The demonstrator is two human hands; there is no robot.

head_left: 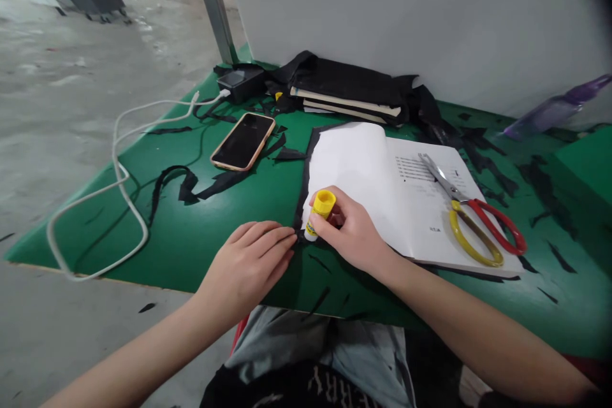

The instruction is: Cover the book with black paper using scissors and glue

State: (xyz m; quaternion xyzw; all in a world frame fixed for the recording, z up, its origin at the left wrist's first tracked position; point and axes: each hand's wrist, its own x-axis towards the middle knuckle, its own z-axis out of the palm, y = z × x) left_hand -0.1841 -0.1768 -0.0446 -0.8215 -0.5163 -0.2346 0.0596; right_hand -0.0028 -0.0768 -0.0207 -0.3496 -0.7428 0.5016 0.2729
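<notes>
A yellow glue stick [319,213] is gripped by my right hand [351,223], its lower end down at the near left corner of an open book [351,159]. Black covering material [303,201] shows along the book's left and bottom edges. My left hand [253,261] lies just left of that corner, its fingertips pressed together on a bit of black material there. Whether those fingers pinch it or only press on it is partly hidden. Scissors [461,201] with one yellow and one red handle rest on the book's right page, blades slightly apart.
Left of the book lies a phone [243,140], near a black box [241,83] with a white cable [117,140] looping over the table's left edge. Black scraps [179,182] are scattered about. Black-covered books [354,86] are stacked against the partition; a purple bottle [557,108] stands tilted at right.
</notes>
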